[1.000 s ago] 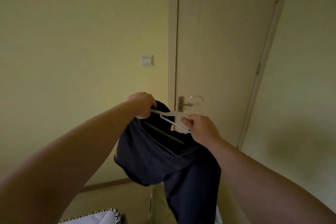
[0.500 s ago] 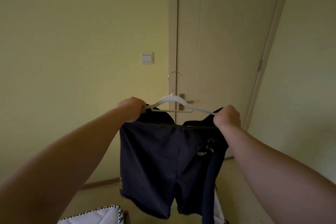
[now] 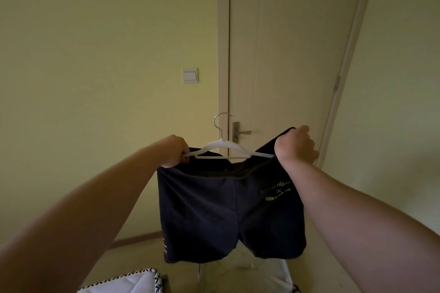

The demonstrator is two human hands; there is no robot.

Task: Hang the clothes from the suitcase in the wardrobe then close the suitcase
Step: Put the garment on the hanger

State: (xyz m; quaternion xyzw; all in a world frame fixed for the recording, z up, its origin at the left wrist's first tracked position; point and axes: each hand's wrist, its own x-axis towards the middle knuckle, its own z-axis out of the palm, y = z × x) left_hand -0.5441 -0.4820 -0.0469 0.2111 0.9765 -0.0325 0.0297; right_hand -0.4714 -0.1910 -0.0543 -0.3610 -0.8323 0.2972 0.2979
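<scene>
A second ago the hanger (image 3: 228, 147) lay tilted with the dark shorts (image 3: 214, 209) bunched below it. Now it is level, its metal hook standing at 12 o'clock, and the shorts hang flat and open at 6 o'clock beneath the bar. Since half a second ago the right corner of the waistband has been lifted above the hanger's right tip. I judge that the waistband is being stretched over the two ends and that the garment is not yet seated. Carrying it to the wardrobe, which is out of view, is still to come.

The left hand (image 3: 175, 151), at 9 o'clock of the hanger, has its fingers curled round the hanger's left end. The waistband corner sits right against them, but I cannot tell if the cloth is caught in the same grip.

The right hand (image 3: 295, 147), at 3 o'clock, is a closed fist pinching the waistband's right corner and holds it a little higher than the left. The hanger's right tip ends just at the heel of this hand, and whether it touches is unclear.

Behind are a light switch (image 3: 190, 75) at 11 o'clock of the hanger and a closed door (image 3: 285, 54) with its handle (image 3: 240, 132) just past the hook. The suitcase cannot be made out for certain along the bottom edge.
</scene>
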